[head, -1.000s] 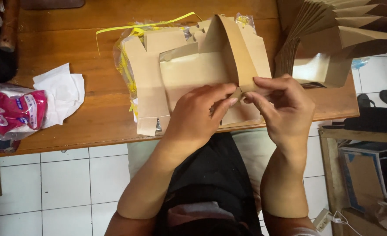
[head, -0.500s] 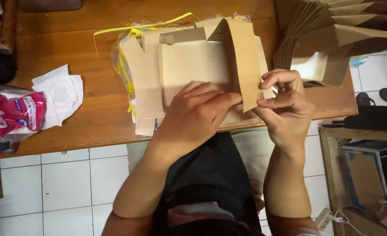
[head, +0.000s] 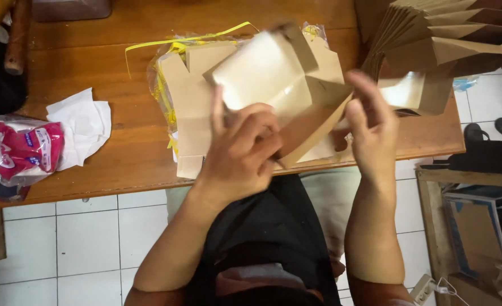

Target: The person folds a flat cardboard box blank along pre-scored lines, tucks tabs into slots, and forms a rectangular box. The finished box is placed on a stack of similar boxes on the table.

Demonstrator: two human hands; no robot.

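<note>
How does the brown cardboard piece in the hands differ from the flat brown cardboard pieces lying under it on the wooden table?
The brown cardboard piece in the hands is partly folded, flaps raised, pale inner face showing; the flat brown cardboard pieces lie unfolded in a stack. The first is lifted and blurred between the left hand and right hand; the stack rests on the wooden table, over clear wrap with yellow strapping. Both are the same brown card.

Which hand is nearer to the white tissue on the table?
Left. The left hand grips the cardboard box blank, a short way right of the tissue. The right hand is farther off, on the blank's far side.
</note>
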